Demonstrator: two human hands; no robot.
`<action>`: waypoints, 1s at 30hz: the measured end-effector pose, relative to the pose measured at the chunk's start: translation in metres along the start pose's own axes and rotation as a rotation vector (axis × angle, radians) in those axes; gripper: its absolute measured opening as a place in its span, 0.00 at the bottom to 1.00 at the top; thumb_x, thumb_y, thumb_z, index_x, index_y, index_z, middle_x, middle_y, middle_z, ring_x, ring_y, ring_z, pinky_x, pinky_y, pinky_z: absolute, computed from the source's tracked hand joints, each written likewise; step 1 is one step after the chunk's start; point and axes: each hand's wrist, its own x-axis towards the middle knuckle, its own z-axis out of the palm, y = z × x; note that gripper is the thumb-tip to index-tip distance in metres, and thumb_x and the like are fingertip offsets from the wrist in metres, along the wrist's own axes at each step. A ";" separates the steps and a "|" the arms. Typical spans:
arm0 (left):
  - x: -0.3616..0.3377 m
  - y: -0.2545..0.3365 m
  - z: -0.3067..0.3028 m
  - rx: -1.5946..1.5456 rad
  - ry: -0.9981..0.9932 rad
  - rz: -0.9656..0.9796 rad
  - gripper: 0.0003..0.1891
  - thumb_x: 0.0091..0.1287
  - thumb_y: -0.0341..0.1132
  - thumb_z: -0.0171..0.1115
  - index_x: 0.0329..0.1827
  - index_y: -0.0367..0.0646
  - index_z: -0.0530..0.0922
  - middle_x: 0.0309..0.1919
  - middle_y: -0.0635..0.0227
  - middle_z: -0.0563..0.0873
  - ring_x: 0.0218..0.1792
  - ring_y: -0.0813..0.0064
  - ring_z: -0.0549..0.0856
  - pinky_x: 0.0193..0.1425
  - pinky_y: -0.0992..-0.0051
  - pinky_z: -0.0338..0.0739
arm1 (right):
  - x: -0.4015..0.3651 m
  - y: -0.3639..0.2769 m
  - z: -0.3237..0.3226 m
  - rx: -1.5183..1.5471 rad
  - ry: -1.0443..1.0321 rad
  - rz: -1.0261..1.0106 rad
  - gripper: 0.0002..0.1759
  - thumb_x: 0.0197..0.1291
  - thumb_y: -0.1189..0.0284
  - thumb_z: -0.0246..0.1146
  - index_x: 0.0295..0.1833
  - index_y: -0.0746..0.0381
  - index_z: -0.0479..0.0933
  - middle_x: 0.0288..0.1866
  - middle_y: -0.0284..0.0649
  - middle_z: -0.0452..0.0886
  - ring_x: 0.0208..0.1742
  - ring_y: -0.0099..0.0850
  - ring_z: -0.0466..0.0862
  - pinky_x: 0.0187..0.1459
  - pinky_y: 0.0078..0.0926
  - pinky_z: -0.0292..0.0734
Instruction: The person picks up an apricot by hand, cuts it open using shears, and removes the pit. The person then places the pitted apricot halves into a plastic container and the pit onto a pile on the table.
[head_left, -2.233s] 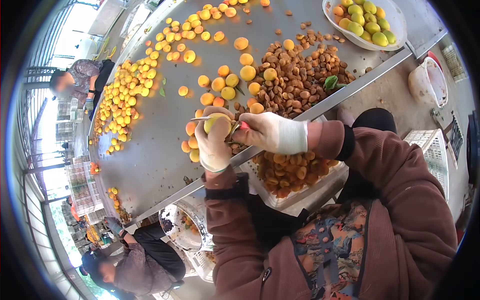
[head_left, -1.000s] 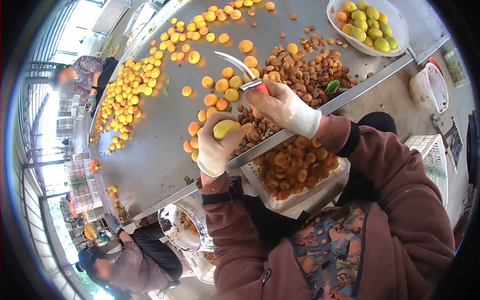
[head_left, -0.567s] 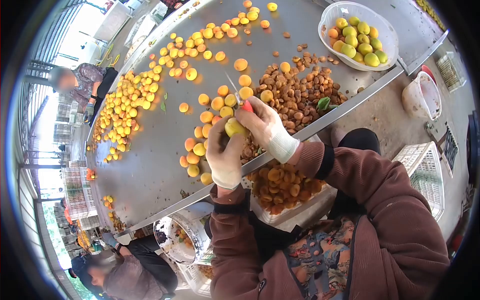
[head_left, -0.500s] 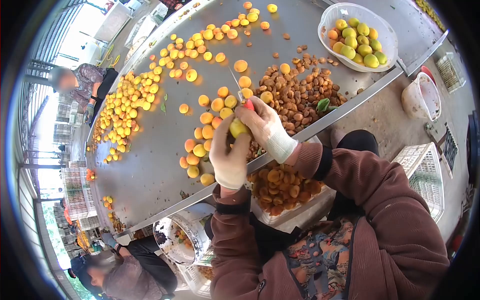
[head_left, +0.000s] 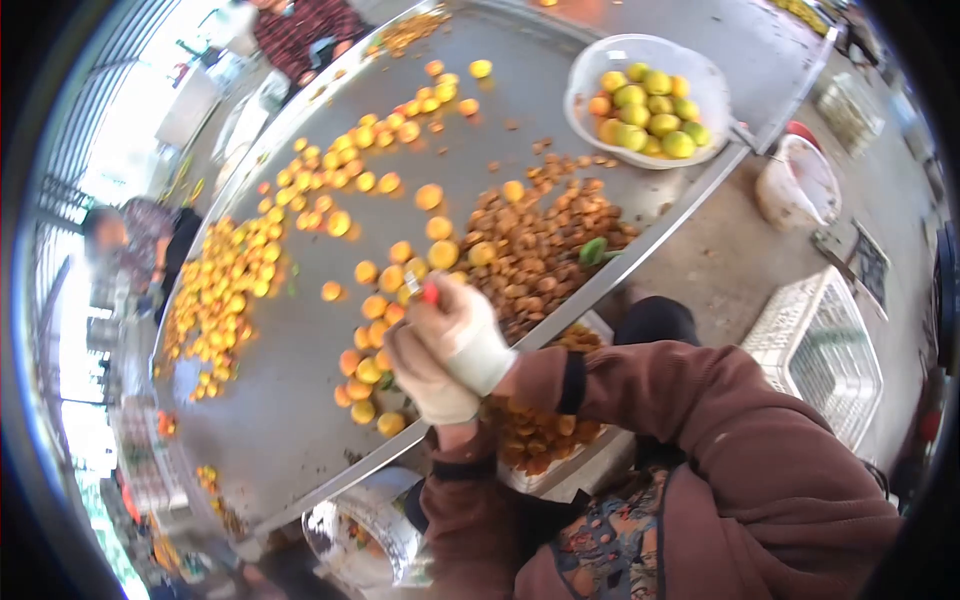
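My right hand [head_left: 460, 335], in a whitish glove with bare-looking fingers, is closed on a small knife with a red handle [head_left: 430, 292]; its short blade points up and left. Pressed against it from below, my left hand [head_left: 425, 375] is closed too. The yellow-green apricot that showed in its fingers earlier is now hidden behind the hands. Whole orange-yellow apricots [head_left: 365, 272] lie on the metal table [head_left: 300, 400] just left of my hands. To their right spreads a heap of brown apricot pits [head_left: 530, 240] with a green leaf [head_left: 597, 252].
A clear plastic bowl [head_left: 720, 95] of greenish apricots stands near the table's edge. Below the edge are a crate of apricot halves [head_left: 545, 430], a white bucket [head_left: 325, 525], another bucket [head_left: 800, 185] and a white basket [head_left: 815, 350]. Co-workers [head_left: 305, 40] sit across the table.
My head view has shifted, sliding the scene left and, near my hands, down. My hands have come together, the right now overlapping the left, and the apricot between them has gone out of sight.
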 end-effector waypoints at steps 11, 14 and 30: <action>-0.016 -0.008 -0.007 -0.538 -0.229 -0.666 0.21 0.71 0.33 0.60 0.65 0.40 0.69 0.55 0.59 0.81 0.52 0.65 0.83 0.55 0.68 0.78 | 0.005 0.004 -0.006 -0.455 -0.106 -0.279 0.09 0.55 0.68 0.61 0.35 0.63 0.74 0.32 0.50 0.78 0.38 0.53 0.80 0.39 0.44 0.76; -0.032 -0.028 0.005 -0.631 -0.249 -0.723 0.26 0.67 0.37 0.65 0.65 0.37 0.68 0.55 0.54 0.81 0.55 0.59 0.83 0.56 0.63 0.78 | 0.004 0.009 -0.010 -0.531 -0.173 -0.310 0.09 0.54 0.68 0.61 0.34 0.63 0.73 0.32 0.49 0.77 0.38 0.52 0.80 0.39 0.44 0.77; -0.038 -0.024 0.015 -0.726 -0.196 -0.551 0.28 0.64 0.35 0.69 0.65 0.39 0.69 0.57 0.59 0.79 0.58 0.64 0.81 0.60 0.67 0.75 | 0.010 0.006 -0.009 -0.520 -0.189 -0.356 0.09 0.57 0.66 0.62 0.33 0.61 0.75 0.34 0.47 0.79 0.38 0.52 0.81 0.38 0.47 0.76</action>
